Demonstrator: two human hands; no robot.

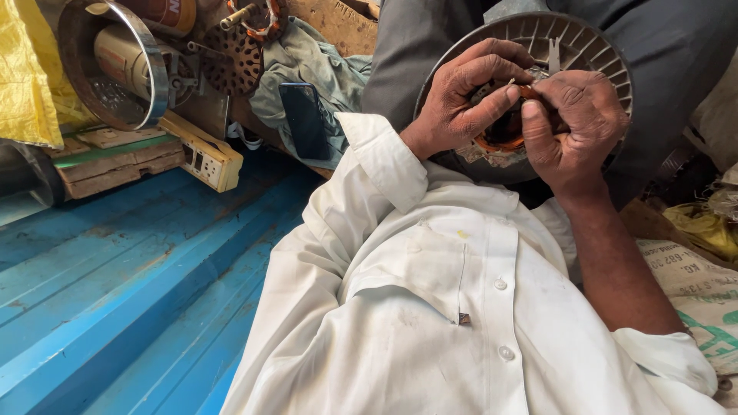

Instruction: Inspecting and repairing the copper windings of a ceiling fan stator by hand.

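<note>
Head view, looking down over white shirt [461, 307] to lap.

Motor housing [584, 46]: round, grey, finned, resting on person's lap against grey trousers [415, 54]. Open face toward camera. Copper winding [500, 137] sits in centre, orange-brown, mostly hidden by fingers.

L hand [469, 96]: on housing's left side, fingers curled over the winding from above, thumb and forefinger pinched together at centre. Seems to grip a thin strand or slip, too small to tell which. Closed, pinching.

R hand [573, 127]: on housing's right side, touching the winding, thumb pointing up and pressed against L thumb tip. Fingers curled in, closed over winding's right edge. Both hands meet right over centre of housing; winding lies under and between them.

Around:
- Blue ribbed sheet [131, 277], lower left, worn paint.
- Phone [304, 119], dark, lying on green cloth [307, 65], left of L wrist, near but apart.
- Switch box [204, 154], cream, w/ sockets, on wood blocks [115, 157].
- Metal ring [150, 65] and perforated disc [234, 61], upper left, well apart from hands.
- Yellow sack [31, 77] at far left edge.
- Printed sack [692, 292] under R forearm, lower right.
</note>
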